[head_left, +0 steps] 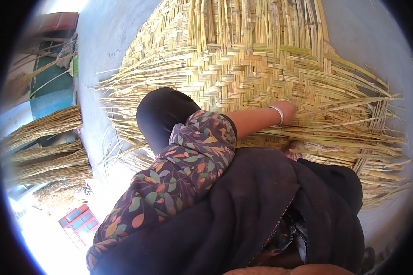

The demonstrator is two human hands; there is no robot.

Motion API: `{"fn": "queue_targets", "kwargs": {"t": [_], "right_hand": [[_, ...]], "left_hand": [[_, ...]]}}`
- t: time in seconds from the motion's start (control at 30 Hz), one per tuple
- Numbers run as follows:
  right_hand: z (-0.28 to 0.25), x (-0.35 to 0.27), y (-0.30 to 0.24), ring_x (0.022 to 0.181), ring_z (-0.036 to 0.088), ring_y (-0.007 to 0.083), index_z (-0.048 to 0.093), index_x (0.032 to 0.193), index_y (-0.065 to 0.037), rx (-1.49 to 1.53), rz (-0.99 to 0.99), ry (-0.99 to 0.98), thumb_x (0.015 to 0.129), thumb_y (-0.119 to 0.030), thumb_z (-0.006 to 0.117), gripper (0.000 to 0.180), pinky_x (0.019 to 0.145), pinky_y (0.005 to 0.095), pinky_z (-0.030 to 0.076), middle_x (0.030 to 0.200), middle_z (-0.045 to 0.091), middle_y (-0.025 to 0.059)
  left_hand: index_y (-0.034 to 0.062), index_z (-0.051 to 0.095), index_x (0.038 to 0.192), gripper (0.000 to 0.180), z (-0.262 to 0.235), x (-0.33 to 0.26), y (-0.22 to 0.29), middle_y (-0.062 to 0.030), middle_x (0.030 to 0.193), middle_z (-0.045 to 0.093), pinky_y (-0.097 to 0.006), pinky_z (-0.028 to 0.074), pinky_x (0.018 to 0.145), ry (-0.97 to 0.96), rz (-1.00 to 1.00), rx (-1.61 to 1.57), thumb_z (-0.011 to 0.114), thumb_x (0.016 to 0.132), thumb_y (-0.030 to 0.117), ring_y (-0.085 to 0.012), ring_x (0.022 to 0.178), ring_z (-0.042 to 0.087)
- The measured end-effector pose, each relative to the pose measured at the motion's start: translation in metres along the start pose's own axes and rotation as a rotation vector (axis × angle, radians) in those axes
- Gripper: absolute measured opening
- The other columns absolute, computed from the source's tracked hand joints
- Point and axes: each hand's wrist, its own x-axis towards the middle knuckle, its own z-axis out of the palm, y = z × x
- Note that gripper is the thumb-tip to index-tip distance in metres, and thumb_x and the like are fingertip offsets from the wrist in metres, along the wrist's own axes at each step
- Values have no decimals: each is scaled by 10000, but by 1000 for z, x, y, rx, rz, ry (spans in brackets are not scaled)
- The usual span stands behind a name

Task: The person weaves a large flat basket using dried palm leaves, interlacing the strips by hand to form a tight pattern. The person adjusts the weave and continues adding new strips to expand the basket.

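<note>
My left hand [287, 112], with a pale bangle at the wrist, reaches right across a half-woven mat [234, 73] of split reed or cane. Its fingers are curled down among the strips, closed on a reed strip [326, 109]; the fingertips are partly hidden. The strip slants away to the right over other loose strips [339, 134]. Below this hand, at the edge of my dark cloth, shows a small pinkish patch of skin [294, 147]. Whether it is my right hand or a foot I cannot make out. My right forearm does not show.
Long unwoven strip ends stick out at the mat's left [119, 82], right and far sides. Bundles of thin stalks [46, 126] lie at the far left. A red-framed grille [79, 221] stands in bright light. My black-clad knee [163, 114] rises over the mat's near left.
</note>
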Motion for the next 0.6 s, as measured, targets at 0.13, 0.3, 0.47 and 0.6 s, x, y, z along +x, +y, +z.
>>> {"fn": "queue_targets", "kwargs": {"t": [0.13,0.3,0.47,0.6], "right_hand": [[5,-12,9,1008,565,372,552,1166,-57,37,27,10,856,-190,493,342,839,461,451,1084,592,202],[10,-35,42,1008,567,372,551,1168,-62,131,108,115,860,-171,472,336,837,466,451,1084,593,204],[-23,-18,-2,996,578,374,581,1108,-135,147,303,25,846,-232,461,304,824,479,456,1069,611,182],[-8,-36,28,930,604,355,585,1121,-126,196,148,29,863,-361,505,358,822,433,470,1003,641,162]], "left_hand": [[89,646,996,308,11,9,-4,-203,954,647,-457,478,791,43,76,54,468,832,280,-370,912,612],[63,647,917,293,8,24,-3,-220,915,643,-469,494,733,-25,82,137,516,858,318,-391,845,621],[71,618,1072,322,8,21,-39,-199,997,641,-423,476,815,139,245,10,524,872,304,-370,922,609],[27,613,1045,315,9,38,-40,-193,895,657,-401,488,735,88,338,28,536,871,278,-357,842,634]]}}
